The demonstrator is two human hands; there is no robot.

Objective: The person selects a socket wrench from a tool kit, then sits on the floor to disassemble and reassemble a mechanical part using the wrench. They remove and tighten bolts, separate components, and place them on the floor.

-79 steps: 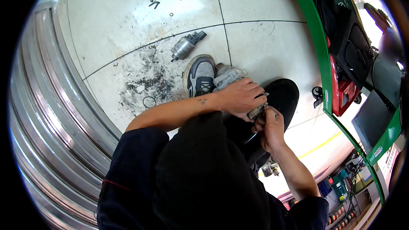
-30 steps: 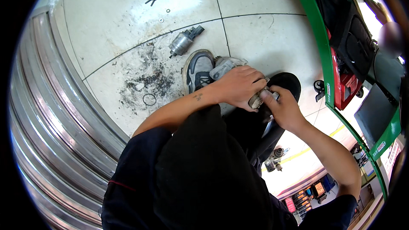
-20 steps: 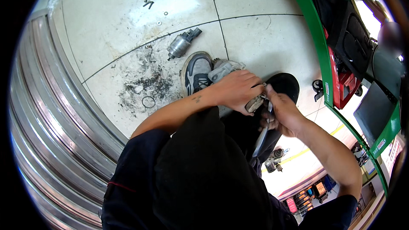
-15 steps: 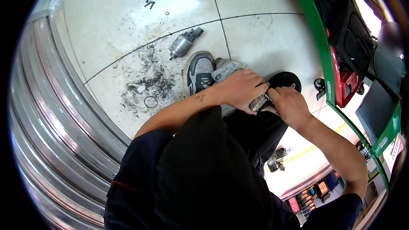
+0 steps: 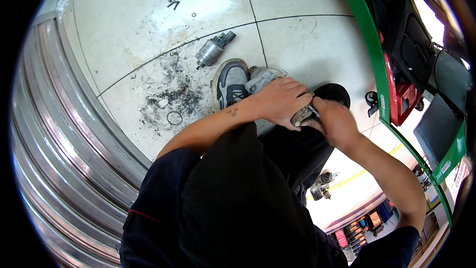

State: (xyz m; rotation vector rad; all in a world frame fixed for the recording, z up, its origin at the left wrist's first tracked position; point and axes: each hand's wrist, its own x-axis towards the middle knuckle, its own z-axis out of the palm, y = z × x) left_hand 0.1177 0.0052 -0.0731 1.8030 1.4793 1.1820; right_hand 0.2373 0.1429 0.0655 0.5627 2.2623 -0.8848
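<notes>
The widest room for a hand lay over the pale floor ahead, between the grey shoe and the green frame, whose caster jutted into the right edge of that stretch. To the left of it, a metal cylinder blocked low passage just beyond the shoe, while the bolts, small washer and black ring were only flat obstacles. The ribbed metal panel walled off the far left. Between the left hand and right hand, the grimy part filled the gap, with the dark-clad knee just beneath.
</notes>
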